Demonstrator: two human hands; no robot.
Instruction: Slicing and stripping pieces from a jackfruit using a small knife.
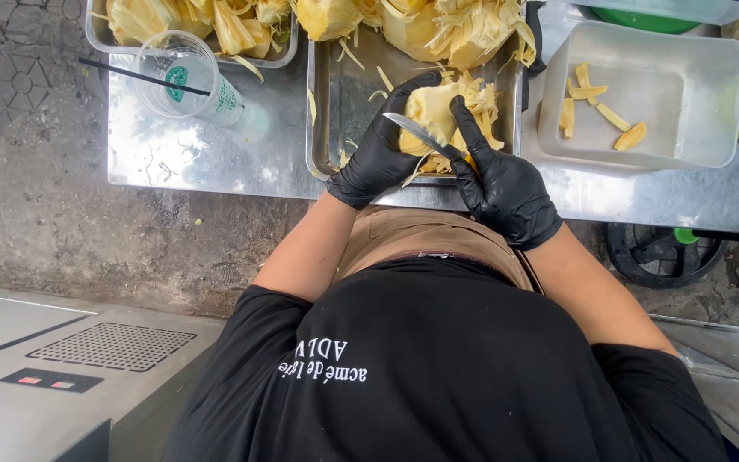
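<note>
Steel table [207, 162], scuffed, reflective. Rect. metal tray [344, 94] w/ fibrous yellow scraps. Pale jackfruit chunk [434, 111] over tray front edge. Left hand [382, 150], black glove, fingers curled round chunk. Right hand [502, 184] fingers closed on knife [421, 134], blade across fruit.

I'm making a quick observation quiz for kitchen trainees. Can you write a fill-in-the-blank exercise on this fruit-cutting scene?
1. Both hands, the left hand and the right hand, wear ____ gloves.
2. The knife is held in the ____ hand.
3. The loose yellow fruit pieces lie in a ____ plastic container.
4. The plastic cup on the metal table has a black ____ in it.

Missing words: black; right; white; straw
</note>
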